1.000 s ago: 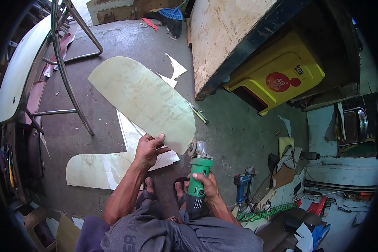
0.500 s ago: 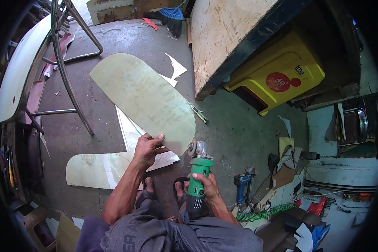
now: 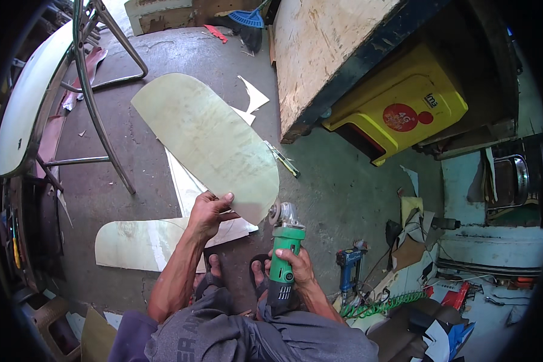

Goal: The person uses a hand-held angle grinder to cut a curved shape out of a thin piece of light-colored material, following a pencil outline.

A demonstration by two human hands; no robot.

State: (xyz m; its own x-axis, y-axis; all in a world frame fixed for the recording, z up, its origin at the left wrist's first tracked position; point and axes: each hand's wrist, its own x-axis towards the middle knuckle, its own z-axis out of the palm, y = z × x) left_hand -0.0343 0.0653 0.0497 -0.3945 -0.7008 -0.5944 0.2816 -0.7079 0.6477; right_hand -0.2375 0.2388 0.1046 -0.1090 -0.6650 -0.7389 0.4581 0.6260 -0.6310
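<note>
While left fingers (image 3: 225, 200) pinch its edge, pale panel (image 3: 211, 139) beyond

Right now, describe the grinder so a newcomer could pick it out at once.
Start from the large, pale, round-ended panel that the left hand holds. Beside its lower right end is the grinder, gripped in the right hand. Its green body, silver head and small round disc set it apart from the blue tool to its right.
</note>
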